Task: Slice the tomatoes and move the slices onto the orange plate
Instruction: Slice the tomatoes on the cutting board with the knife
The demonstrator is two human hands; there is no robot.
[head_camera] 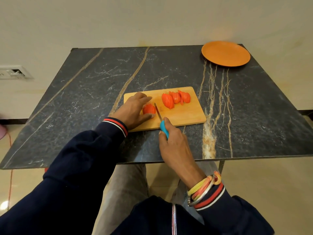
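Note:
A wooden cutting board (184, 114) lies on the dark marble table. My left hand (133, 110) holds down a partly sliced tomato half (149, 109) at the board's left end. In my right hand (174, 141) is a knife (159, 114) with a blue handle, its blade resting just right of that tomato. Three groups of sliced tomato (176, 99) sit at the board's back right. The orange plate (225, 53) stands bare at the table's far right corner.
The dark marble table (84, 92) stretches wide to the left of the board. Its near edge runs just under my right wrist. A wall socket (13, 72) is on the wall at the far left.

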